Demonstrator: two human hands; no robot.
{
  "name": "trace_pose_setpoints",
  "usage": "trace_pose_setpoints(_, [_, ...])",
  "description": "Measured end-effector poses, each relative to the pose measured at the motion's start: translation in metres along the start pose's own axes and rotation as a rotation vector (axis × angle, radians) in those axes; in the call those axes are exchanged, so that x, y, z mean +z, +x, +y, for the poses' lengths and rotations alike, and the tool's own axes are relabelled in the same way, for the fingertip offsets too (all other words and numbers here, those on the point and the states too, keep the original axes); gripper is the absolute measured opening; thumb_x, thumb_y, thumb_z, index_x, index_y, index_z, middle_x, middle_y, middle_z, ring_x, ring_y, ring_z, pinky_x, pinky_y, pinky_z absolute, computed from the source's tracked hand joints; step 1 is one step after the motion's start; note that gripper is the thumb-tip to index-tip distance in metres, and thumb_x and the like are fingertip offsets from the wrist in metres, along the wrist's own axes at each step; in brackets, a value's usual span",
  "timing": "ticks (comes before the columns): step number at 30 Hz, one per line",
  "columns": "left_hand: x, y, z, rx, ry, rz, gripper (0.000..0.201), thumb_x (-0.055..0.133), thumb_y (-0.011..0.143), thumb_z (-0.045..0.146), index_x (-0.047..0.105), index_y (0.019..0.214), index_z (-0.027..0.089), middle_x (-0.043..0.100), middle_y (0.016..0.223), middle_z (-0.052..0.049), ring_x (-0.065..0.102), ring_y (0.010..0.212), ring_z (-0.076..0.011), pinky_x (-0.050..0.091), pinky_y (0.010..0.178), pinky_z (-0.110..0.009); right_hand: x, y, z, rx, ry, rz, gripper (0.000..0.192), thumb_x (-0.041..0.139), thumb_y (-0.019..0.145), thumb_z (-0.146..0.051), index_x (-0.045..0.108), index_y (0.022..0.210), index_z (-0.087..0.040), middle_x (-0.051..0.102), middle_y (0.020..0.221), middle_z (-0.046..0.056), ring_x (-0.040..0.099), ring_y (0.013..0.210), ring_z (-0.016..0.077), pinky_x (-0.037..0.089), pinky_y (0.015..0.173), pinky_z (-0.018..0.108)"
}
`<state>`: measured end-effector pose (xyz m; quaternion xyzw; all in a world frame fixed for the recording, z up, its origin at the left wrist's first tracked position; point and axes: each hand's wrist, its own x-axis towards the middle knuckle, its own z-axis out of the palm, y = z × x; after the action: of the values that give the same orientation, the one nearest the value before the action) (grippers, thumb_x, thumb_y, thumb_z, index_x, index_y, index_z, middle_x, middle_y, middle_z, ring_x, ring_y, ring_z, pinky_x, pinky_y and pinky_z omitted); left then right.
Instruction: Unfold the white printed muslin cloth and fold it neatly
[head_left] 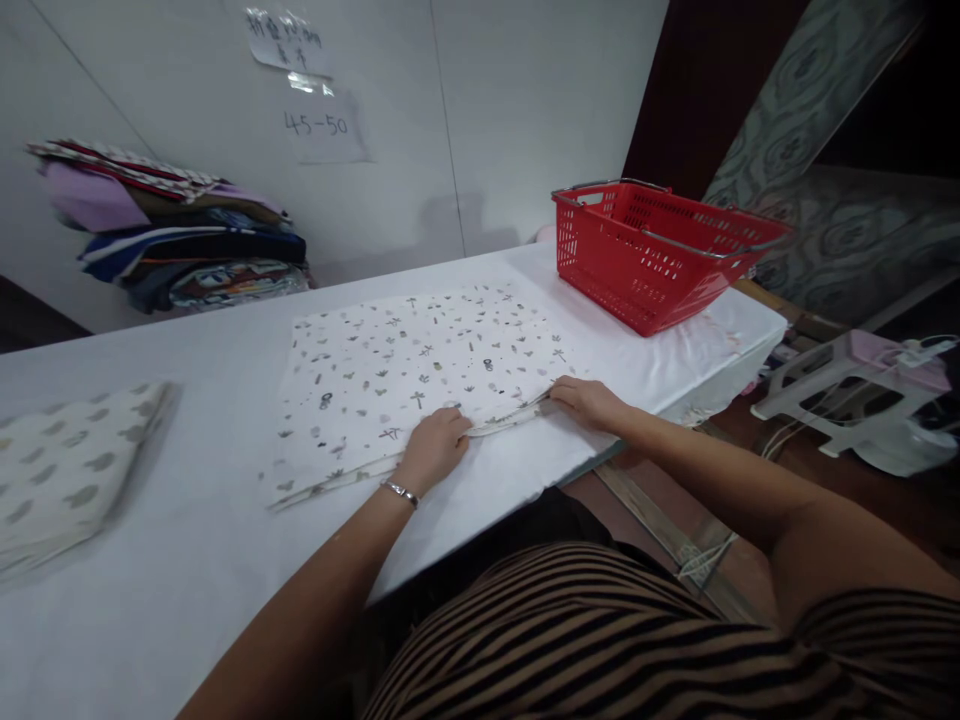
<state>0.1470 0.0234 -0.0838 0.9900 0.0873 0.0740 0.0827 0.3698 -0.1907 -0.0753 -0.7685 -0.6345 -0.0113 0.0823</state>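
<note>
A white cloth [420, 365] with small grey-green prints of palm trees and other shapes lies spread flat on the table. Its near edge is folded in layers. My left hand [435, 447] grips that edge around its middle, fingers closed on the fabric. At the near right corner, my right hand [589, 402] pinches the same edge. A bracelet [401, 493] circles my left wrist. The fingertips of both hands are partly hidden by the fabric.
A white-covered table [202, 400] stands against a pale wall. To the left lies a folded spotted cloth [67, 470]; behind it, a pile of folded fabrics [187, 240]. A red basket [645, 260] sits at the back right. A plastic stool [862, 380] stands beyond the table's right end.
</note>
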Motion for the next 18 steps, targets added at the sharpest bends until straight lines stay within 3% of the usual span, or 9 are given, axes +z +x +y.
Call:
trace_pose_setpoints(13, [0.0,-0.003,0.0,0.059,0.058,0.048,0.019,0.046,0.082,0.014,0.062,0.09,0.02,0.06,0.09,-0.005,0.053,0.087,-0.0195,0.042,0.073,-0.032,0.004,-0.001,0.005,-0.21,-0.045,-0.039,0.029,0.038,0.091,-0.018,0.061,0.108,-0.018,0.058,0.114,0.009,0.05,0.104,0.0198,0.042,0.083,0.033])
trace_pose_setpoints(18, [0.0,-0.005,0.001,0.098,0.11,0.062,0.017,0.047,0.083,0.015,0.063,0.087,0.019,0.06,0.089,-0.005,0.053,0.087,-0.0203,0.042,0.073,-0.034,0.008,0.0,0.008,-0.161,-0.077,-0.004,0.032,0.034,0.094,-0.019,0.061,0.111,-0.019,0.059,0.114,0.009,0.052,0.102,0.0201,0.043,0.084,0.034])
